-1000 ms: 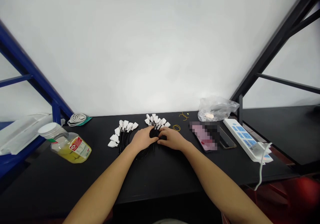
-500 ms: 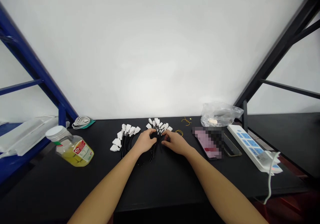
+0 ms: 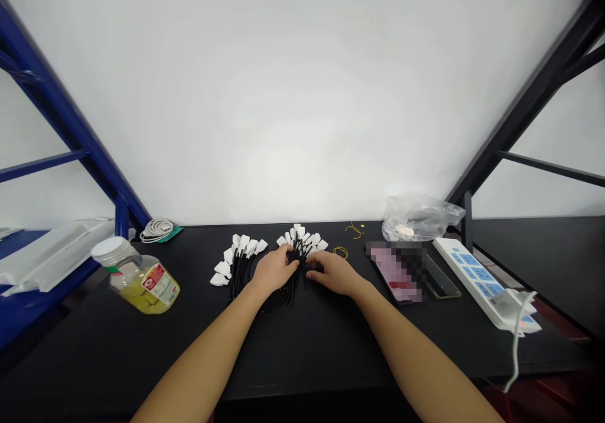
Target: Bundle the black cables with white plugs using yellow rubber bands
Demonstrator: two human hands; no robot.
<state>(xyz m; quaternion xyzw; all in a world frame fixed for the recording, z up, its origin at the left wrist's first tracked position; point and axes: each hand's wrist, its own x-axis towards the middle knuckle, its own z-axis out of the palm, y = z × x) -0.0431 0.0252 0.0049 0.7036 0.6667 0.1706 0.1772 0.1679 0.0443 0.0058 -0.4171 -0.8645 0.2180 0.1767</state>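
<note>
Several black cables with white tags (image 3: 309, 241) lie in a bundle on the table, their tagged ends fanned towards the wall. At the bundle's left side is my left hand (image 3: 274, 269), curved, with thumb and forefinger apart and the thumb tip against the black cables (image 3: 295, 275). My right hand (image 3: 333, 273) rests close by on the right, its fingers bent and its thumb apart from the forefinger. A second group of black cables with white tags (image 3: 244, 246) lies left of my left hand, partly hidden behind it.
Yellow rubber bands (image 3: 340, 253) lie beyond my right hand. Further right are a pink-screened phone (image 3: 394, 275), a second phone (image 3: 442, 276), a power strip (image 3: 482, 284) and a clear plastic bag (image 3: 420, 215). On the left stand a jar (image 3: 146, 281) and a coiled white cable (image 3: 157, 229).
My hands have moved slightly apart, and more of the black cables shows between them. Loose cable ends now reach further towards me. The view has shifted a little.
</note>
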